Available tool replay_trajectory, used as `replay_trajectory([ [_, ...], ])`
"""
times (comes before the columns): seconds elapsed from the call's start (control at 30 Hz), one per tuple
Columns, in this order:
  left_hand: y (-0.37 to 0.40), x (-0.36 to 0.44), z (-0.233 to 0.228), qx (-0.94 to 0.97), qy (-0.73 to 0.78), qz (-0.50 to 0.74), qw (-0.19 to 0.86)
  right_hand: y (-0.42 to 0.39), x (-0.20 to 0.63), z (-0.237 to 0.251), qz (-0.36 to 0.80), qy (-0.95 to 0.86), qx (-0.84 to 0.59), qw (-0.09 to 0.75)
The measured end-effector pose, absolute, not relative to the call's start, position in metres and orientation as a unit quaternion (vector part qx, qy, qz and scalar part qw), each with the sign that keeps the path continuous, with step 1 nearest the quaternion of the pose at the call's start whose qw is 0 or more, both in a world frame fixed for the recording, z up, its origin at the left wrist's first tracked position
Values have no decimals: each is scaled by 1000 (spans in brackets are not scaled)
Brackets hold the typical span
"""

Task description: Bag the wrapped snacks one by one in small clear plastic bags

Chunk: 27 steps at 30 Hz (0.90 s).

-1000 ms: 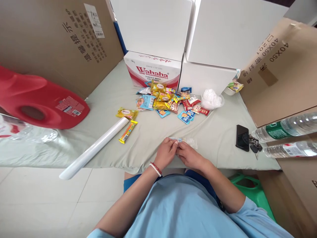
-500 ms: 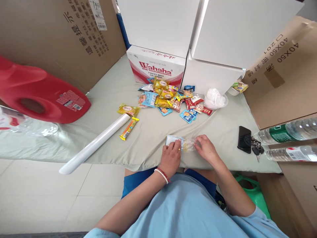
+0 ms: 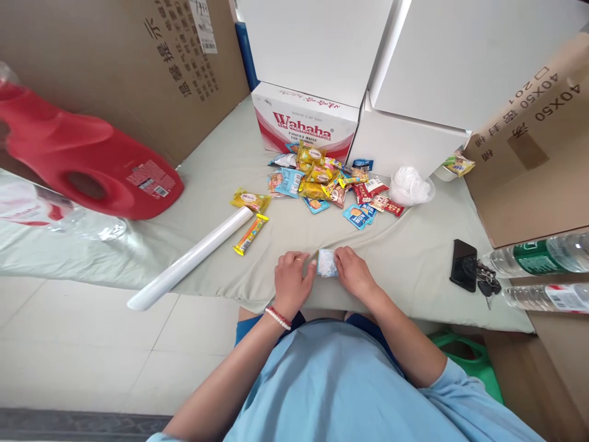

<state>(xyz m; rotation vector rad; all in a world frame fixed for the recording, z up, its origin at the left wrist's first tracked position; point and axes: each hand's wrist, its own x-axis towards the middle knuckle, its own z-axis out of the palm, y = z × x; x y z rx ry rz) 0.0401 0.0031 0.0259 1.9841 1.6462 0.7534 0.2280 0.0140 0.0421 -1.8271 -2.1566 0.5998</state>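
Close to the table's near edge lies a small light-blue and white snack packet (image 3: 327,263) with shiny clear plastic over it. My right hand (image 3: 356,273) is closed at its right edge, fingertips pressed on the packet. On the other side, my left hand (image 3: 293,281) sits just left of the packet, thumb and forefinger apart, with nothing visible between them. A white roll of film (image 3: 191,258) lies slantwise to the left, one end past the table edge. Beside it are a yellow-wrapped bar (image 3: 251,234) and a yellow snack bag (image 3: 250,200).
A pile of snack packets (image 3: 322,175) lies before the Wahaba-style white-and-red carton (image 3: 304,126). Right of it is a white plastic bag in a bowl (image 3: 411,186). A phone (image 3: 463,265), keys (image 3: 488,281) and water bottles (image 3: 538,253) lie right; a red jug (image 3: 105,166) lies left.
The clear plastic that stretched right of the packet is now folded over it. My right hand has moved left onto the packet; my left hand has come off it to the left.
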Motion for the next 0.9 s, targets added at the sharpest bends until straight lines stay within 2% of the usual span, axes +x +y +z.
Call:
replay_trajectory([
  [0.07,7,48,20,711,630,234,208,9,229,38,211,-732,-629,156],
  [0.17,9,69,16,719,616,250,201,2,230,33,266,-683,-628,261],
  [0.3,-2,89,23,714,552,377,208,-17,239,35,438,-513,-605,422],
  [0.43,-22,103,29,805,406,417,113,-42,253,45,581,-330,-518,534],
  [0.53,-34,114,26,878,287,369,106,-52,266,43,591,-307,-523,531],
  [0.7,-35,121,22,902,202,274,264,-56,286,29,554,-362,-595,456],
  [0.8,-30,115,28,888,177,281,318,-54,294,27,553,-409,-591,420],
  [0.9,-21,97,31,885,177,309,299,-46,312,32,508,-432,-621,412],
])
